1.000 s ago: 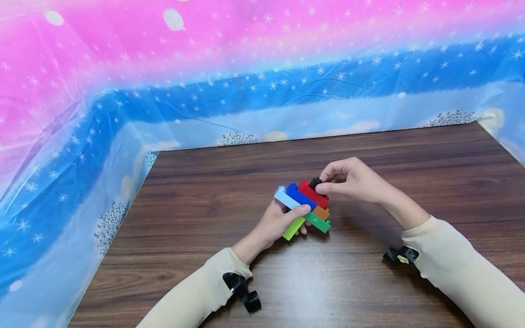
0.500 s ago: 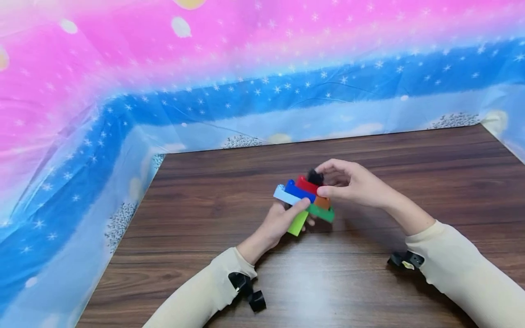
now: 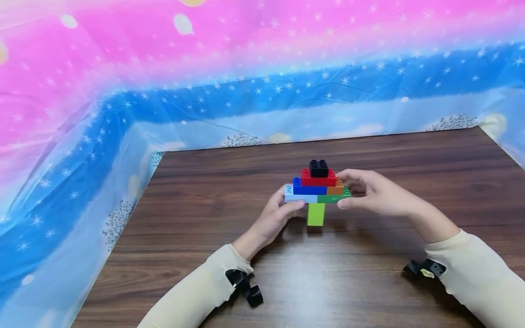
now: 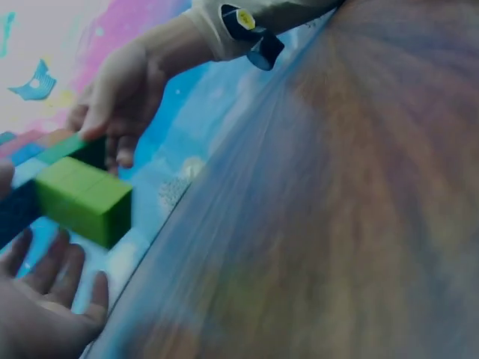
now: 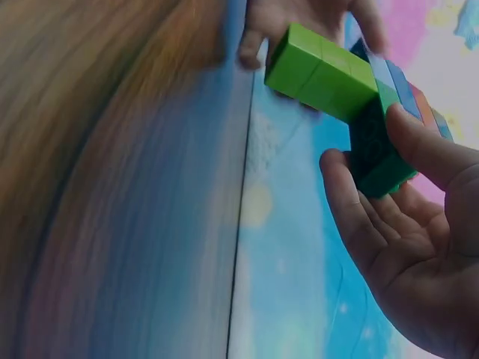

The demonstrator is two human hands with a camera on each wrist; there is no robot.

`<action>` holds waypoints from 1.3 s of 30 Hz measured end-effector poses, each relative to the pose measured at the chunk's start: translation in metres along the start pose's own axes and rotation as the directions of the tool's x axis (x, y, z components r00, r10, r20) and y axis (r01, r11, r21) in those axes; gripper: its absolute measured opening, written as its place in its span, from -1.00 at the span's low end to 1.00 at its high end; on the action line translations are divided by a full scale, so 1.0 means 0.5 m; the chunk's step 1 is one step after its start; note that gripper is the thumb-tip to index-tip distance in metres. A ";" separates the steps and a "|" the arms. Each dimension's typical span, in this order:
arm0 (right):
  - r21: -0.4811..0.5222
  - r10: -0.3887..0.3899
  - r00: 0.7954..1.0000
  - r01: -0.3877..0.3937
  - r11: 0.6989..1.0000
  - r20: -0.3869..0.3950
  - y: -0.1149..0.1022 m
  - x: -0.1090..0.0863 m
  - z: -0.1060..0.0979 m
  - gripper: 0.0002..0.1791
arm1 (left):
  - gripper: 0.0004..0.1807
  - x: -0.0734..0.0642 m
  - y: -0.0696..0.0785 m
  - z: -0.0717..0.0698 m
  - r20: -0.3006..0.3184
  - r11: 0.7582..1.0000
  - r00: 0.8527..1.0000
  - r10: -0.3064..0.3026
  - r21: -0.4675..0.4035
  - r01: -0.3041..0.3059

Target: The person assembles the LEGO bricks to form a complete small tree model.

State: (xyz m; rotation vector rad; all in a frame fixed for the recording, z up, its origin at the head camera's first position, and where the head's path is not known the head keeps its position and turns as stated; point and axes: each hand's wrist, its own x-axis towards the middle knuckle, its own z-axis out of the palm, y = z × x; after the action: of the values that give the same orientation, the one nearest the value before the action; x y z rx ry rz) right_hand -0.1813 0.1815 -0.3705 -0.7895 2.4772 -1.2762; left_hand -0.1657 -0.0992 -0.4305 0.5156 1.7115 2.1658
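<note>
A tree-shaped stack of toy building bricks stands upright between my hands. A black brick [image 3: 318, 169] tops it, above a red brick [image 3: 318, 180]. Below come a blue brick [image 3: 309, 189] and an orange brick [image 3: 335, 189], then a light blue brick [image 3: 301, 198] and a green brick [image 3: 331, 199]. The stem is lime green [image 3: 316, 214], its lower end free in the left wrist view. My left hand [image 3: 274, 217] pinches the light blue brick, thumb in front. My right hand [image 3: 375, 193] holds the green brick's end between thumb and fingers [image 5: 352, 202].
A brown wood-grain table [image 3: 197, 191] lies beneath the hands. Behind it and along the left hangs a pink and blue snowflake cloth [image 3: 246, 100]. Black camera mounts sit on the left cuff [image 3: 244, 286] and right cuff [image 3: 426, 268].
The stack has turned from tilted to upright, facing me. My right hand has left the black brick at the top and moved down to the green brick. My left hand keeps its hold.
</note>
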 end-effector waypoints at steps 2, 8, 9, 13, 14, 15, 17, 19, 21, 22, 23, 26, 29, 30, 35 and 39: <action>-0.015 0.012 1.000 -0.012 1.000 0.004 0.008 -0.012 -0.013 -0.30 | -0.48 -0.002 0.005 -0.003 -0.044 0.999 0.999 0.028 0.047 -0.026; -0.002 0.024 0.999 -0.024 1.000 0.038 0.037 -0.020 -0.017 -0.32 | -0.49 -0.018 0.008 -0.017 -0.106 0.963 0.994 -0.012 0.268 0.040; -0.001 0.026 0.999 -0.026 1.000 0.042 0.040 -0.018 -0.016 -0.32 | -0.50 -0.019 0.005 -0.021 -0.117 0.959 0.993 -0.014 0.279 0.046; -0.012 0.030 0.998 -0.029 0.999 0.053 0.048 -0.012 -0.016 -0.28 | -0.56 -0.017 -0.001 -0.032 -0.148 0.965 0.989 0.000 0.259 0.039; -0.019 0.034 0.998 -0.033 0.999 0.054 0.050 -0.011 -0.017 -0.27 | -0.58 -0.016 -0.002 -0.033 -0.153 0.968 0.988 0.003 0.249 0.036; -0.024 0.040 0.998 -0.039 0.999 0.053 0.051 -0.010 -0.017 -0.26 | -0.60 -0.014 -0.002 -0.034 -0.156 0.969 0.988 0.005 0.244 0.033; -0.025 0.051 0.998 -0.050 0.998 0.048 0.052 -0.007 -0.018 -0.25 | -0.66 -0.012 -0.002 -0.033 -0.164 0.968 0.986 0.011 0.250 0.031; -0.029 0.057 0.997 -0.056 0.998 0.042 0.054 -0.004 -0.018 -0.25 | -0.71 -0.010 -0.002 -0.032 -0.175 0.967 0.984 0.012 0.254 0.033; -0.034 0.051 0.998 -0.050 0.998 0.030 0.058 -0.001 -0.017 -0.26 | -0.75 -0.007 -0.003 -0.031 -0.187 0.965 0.982 0.009 0.258 0.040; -0.025 0.051 0.998 -0.050 0.998 0.023 0.060 0.001 -0.017 -0.27 | -0.77 -0.006 -0.004 -0.031 -0.193 0.965 0.981 0.007 0.260 0.044; -0.018 0.052 0.999 -0.052 0.998 0.014 0.063 0.002 -0.016 -0.28 | -0.76 -0.005 -0.005 -0.030 -0.196 0.965 0.981 0.003 0.259 0.049; 0.008 0.059 0.998 -0.058 0.998 -0.014 0.071 0.005 -0.015 -0.39 | -0.69 -0.001 -0.007 -0.029 -0.190 0.965 0.982 -0.016 0.254 0.065; 0.018 0.074 0.997 -0.073 0.997 -0.035 0.081 0.006 -0.011 -0.53 | -0.64 0.003 -0.008 -0.027 -0.169 0.963 0.985 -0.026 0.259 0.070; 0.010 0.076 0.996 -0.076 0.997 -0.040 0.084 0.006 -0.010 -0.57 | -0.64 0.004 -0.009 -0.026 -0.160 0.963 0.987 -0.027 0.259 0.069; -0.026 0.108 0.993 -0.110 0.994 -0.049 0.096 0.003 -0.004 -0.64 | -0.62 0.007 -0.012 -0.023 -0.130 0.968 0.991 -0.026 0.246 0.058; -0.068 0.118 0.991 -0.121 0.990 -0.057 0.101 0.002 -0.001 -0.65 | -0.56 0.007 -0.009 -0.023 -0.101 0.971 0.995 -0.025 0.235 0.048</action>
State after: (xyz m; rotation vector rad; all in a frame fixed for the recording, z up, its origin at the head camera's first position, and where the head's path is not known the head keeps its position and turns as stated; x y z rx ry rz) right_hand -0.2004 0.2051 -0.4108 -0.6199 2.5816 -1.1884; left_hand -0.1739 -0.1063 -0.4371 0.4400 2.0306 2.0016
